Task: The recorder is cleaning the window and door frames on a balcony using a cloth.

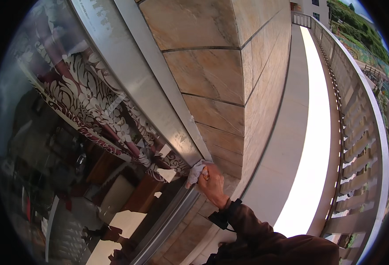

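A crumpled light-coloured cloth (196, 171) is gripped in my right hand (212, 183), pressed at the lower corner of the metal window frame (154, 89). A dark sleeve and a black band with a small device cover that wrist. Left of the frame is the window glass (65, 159), through which a patterned burgundy and cream curtain (95, 109) shows, along with reflections. The metal bottom rail (168, 222) runs from the corner down to the left. My left hand is out of view.
Marble-look wall tiles (211, 73) adjoin the frame and turn a corner on the right. Beyond lies a tiled balcony floor (280, 149) with a bright sunlit strip, bounded by a railing with balusters (360, 149). A tiled ledge (184, 235) lies below the window.
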`<state>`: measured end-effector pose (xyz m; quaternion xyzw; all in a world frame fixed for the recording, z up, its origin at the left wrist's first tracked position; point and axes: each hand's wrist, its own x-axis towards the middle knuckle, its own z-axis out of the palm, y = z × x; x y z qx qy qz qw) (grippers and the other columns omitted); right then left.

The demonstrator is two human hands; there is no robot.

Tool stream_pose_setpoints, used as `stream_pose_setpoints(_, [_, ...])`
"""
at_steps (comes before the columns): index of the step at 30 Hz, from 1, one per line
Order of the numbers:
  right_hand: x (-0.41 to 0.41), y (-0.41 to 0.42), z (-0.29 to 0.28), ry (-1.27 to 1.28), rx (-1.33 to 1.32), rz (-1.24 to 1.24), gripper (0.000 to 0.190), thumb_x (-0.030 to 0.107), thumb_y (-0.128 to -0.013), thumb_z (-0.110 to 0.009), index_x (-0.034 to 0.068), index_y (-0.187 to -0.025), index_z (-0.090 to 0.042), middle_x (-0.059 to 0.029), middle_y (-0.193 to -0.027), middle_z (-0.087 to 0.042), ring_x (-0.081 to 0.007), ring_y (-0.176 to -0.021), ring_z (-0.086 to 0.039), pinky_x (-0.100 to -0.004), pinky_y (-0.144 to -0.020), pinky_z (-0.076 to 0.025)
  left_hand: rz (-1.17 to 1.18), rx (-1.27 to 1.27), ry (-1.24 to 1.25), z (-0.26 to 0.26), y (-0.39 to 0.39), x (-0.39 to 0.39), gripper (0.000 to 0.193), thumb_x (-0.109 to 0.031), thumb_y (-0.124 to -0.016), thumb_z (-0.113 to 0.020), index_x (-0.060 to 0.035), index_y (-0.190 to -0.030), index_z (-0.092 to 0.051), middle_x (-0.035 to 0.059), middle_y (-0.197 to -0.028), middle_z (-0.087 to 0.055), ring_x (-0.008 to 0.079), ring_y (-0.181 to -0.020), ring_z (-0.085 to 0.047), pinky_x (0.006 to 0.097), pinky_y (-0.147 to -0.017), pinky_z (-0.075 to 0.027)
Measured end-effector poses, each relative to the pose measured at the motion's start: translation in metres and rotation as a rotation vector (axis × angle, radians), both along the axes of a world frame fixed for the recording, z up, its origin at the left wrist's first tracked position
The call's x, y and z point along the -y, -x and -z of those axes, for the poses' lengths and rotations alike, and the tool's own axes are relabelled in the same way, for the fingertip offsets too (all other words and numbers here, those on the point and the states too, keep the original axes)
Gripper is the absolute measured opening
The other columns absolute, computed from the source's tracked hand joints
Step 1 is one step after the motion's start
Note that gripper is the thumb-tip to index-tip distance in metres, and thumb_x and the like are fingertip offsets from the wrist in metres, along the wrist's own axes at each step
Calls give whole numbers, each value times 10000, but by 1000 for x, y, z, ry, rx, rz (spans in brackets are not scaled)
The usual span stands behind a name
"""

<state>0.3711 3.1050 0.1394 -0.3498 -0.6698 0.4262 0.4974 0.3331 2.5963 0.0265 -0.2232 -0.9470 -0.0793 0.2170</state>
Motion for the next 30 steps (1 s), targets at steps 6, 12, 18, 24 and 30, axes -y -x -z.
stream_pose_setpoints(6, [19, 16, -26, -31, -40, -63, 279, 47, -793, -650, 29, -1071, -669, -194, -1035, -657, -400, -934, -635, -430, -799, -509, -83, 21, 49, -5, -10, 29, 350, -351, -980, -588, -18, -1067, -648, 187, -998, -655, 395, -946, -603, 518, -862, -439])
stream_pose_setpoints(12, [9, 7, -10, -144, -59, 59, 197, 53, -809, -635, 60, -1006, -649, -201, -991, -655, -426, -908, -638, -457, -777, -508, -56, -26, 82, 13, -2, 22, 373, -374, -990, -564, -20, -1071, -647, 189, -1032, -663, 389, -991, -606, 523, -914, -431])
stream_pose_setpoints(18, [12, 7, 89, 94, 290, -10, 115, 77, -829, -592, 70, -941, -616, -208, -981, -655, -443, -893, -638, -509, -759, -498, -47, 8, -11, 7, -5, 20, 325, -325, -998, -560, -30, -1095, -657, 185, -1030, -647, 374, -997, -586, 533, -926, -419])
stream_pose_setpoints(24, [4, 9, 118, 3, 268, -29, 109, 130, -800, -601, 59, -881, -585, -233, -864, -646, -488, -837, -620, -525, -701, -493, -26, -101, 135, 16, -1, 34, 389, -369, -985, -566, -3, -1076, -661, 218, -978, -644, 426, -959, -570, 544, -923, -409])
stream_pose_setpoints(30, [-16, -9, 105, 20, 245, 32, 101, 137, -805, -596, 51, -857, -582, -235, -749, -630, -502, -776, -626, -522, -664, -502, -86, 88, -4, -6, -6, 16, 410, -384, -966, -579, 11, -1018, -677, 239, -943, -648, 449, -906, -584, 543, -849, -443])
